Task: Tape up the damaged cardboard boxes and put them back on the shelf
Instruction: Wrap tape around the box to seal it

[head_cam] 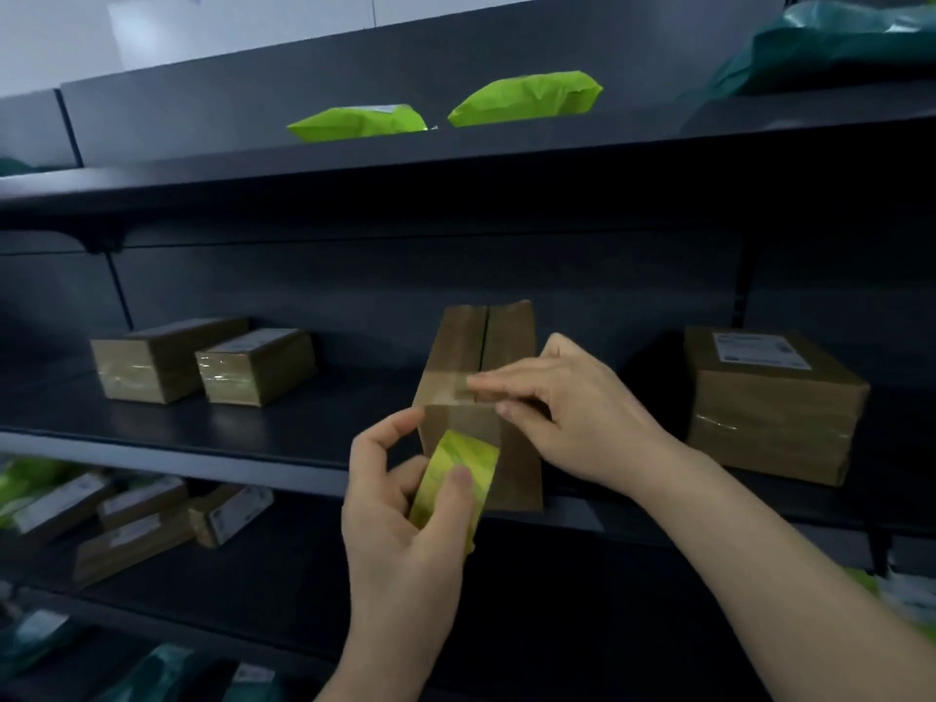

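Left hand (400,524) grips a yellow-green tape roll (448,494), apparently pulling its clear strip (451,392) taut; right hand (572,418) presses straight fingers (489,385) across the brown cardboard box (481,342) seam to seal it.

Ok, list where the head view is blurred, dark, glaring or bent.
Head view: dim overall, the back panel near black; fingers of the right hand smear with motion blur on the box; the tape roll in the left hand is soft; film on the left boxes glares; shelf edges bow, wide-angle.
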`<move>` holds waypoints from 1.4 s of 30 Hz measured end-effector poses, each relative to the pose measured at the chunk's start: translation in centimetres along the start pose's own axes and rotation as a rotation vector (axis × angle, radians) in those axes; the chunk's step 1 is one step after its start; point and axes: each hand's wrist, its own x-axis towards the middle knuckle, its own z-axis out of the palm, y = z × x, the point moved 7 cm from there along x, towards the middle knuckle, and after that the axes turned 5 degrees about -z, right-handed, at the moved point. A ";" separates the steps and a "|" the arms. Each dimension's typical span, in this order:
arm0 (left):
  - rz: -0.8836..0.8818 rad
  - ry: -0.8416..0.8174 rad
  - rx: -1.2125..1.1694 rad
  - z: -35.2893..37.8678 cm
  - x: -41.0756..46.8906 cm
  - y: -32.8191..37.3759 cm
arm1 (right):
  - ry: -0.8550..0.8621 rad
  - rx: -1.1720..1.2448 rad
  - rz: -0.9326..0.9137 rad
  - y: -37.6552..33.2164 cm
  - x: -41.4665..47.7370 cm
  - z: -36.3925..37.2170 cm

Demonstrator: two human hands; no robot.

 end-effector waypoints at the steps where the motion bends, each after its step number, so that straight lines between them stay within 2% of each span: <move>1: 0.007 0.013 0.005 -0.2 0.1 0.0 | 0.007 0.006 0.008 0.2 0.4 -0.1; 5: -0.059 0.064 0.008 0.0 1.5 -1.2 | -0.012 -0.037 0.040 1.6 2.2 1.2; 8: -0.142 0.054 0.086 0.4 1.1 -2.8 | -0.011 0.228 0.077 2.2 2.1 2.9; 10: -0.108 0.035 0.168 0.5 0.4 -3.0 | -0.028 0.291 0.085 2.7 1.7 3.5; 13: -0.056 0.021 0.269 0.8 -0.1 -3.6 | -0.032 0.217 0.062 3.0 1.5 3.4; 17: -0.386 -0.029 0.360 -0.1 -1.4 -9.9 | 0.032 0.226 0.083 3.4 1.6 3.2; 19: -0.475 -0.075 0.409 -0.7 -2.5 -12.6 | 0.037 0.237 0.080 3.6 1.6 3.3; 25: -0.557 -0.085 0.428 -0.7 -1.4 -14.6 | 0.071 0.279 0.070 3.7 1.7 3.4; 33: -0.696 -0.041 0.314 -0.5 0.2 -16.4 | 0.084 0.298 0.074 3.8 1.7 3.3; 42: -0.701 -0.013 0.316 -0.3 2.3 -17.1 | 0.176 0.252 0.066 3.9 1.7 3.3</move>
